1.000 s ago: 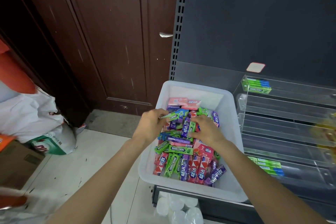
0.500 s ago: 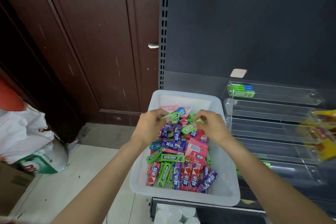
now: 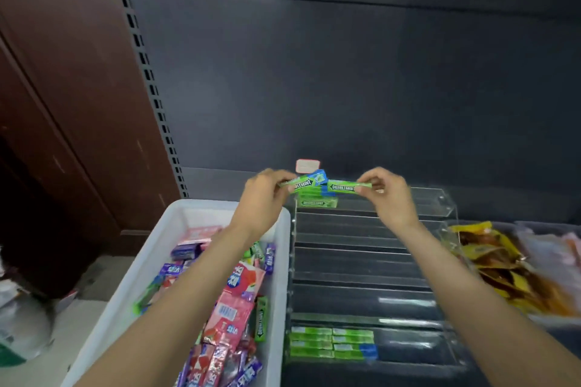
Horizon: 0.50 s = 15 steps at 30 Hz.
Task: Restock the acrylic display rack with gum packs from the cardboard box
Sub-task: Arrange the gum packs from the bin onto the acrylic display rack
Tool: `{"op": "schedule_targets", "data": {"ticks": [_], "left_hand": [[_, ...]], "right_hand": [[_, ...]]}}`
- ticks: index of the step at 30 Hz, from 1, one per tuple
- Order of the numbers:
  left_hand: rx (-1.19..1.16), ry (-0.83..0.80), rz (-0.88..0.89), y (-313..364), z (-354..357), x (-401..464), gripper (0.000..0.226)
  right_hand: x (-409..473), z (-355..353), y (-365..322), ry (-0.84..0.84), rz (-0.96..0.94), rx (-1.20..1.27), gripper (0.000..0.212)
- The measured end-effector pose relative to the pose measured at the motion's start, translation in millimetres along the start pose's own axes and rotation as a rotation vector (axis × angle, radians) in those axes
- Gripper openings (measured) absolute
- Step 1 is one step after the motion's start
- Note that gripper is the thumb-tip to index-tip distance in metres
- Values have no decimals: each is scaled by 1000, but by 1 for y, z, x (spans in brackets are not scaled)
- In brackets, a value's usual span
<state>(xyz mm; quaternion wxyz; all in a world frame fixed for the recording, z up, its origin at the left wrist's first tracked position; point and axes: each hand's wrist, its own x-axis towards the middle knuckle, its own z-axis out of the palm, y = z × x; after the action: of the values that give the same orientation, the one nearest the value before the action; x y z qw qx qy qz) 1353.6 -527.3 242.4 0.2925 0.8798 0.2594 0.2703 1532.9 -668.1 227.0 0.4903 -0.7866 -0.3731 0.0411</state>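
I see a dark metal shelf (image 3: 518,207) with a dark back panel. On it, left to right: a white plastic bin (image 3: 284,264) of mixed gum packs, overhanging the shelf's left end; a clear acrylic rack (image 3: 440,207) touching the bin's right wall; and a tray of yellow-brown snack bags (image 3: 503,267) just beside the rack. Floor (image 3: 78,324) at lower left is pale, with a bag on it, blurred.

- Your left hand (image 3: 262,198) and right hand (image 3: 388,198) are both bare: no gloves, rings or watch in view.
- Your forearms are uncovered from wrist to the frame's lower edge, with no sleeve cuff showing.
- Your fingers (image 3: 371,179) carry no tape or markings, and the nails look short.
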Motion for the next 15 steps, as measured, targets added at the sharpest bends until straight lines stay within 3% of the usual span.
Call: {"op": "schedule_targets", "data": {"ticks": [6,15], "left_hand": [[64,43,-61,23,30,24,23],[91,-8,-115,22,34,34,24]], "right_hand": [[33,-15,38,-77,-24,-116,8],[34,3,57,-76,-127,-422,7]]}}
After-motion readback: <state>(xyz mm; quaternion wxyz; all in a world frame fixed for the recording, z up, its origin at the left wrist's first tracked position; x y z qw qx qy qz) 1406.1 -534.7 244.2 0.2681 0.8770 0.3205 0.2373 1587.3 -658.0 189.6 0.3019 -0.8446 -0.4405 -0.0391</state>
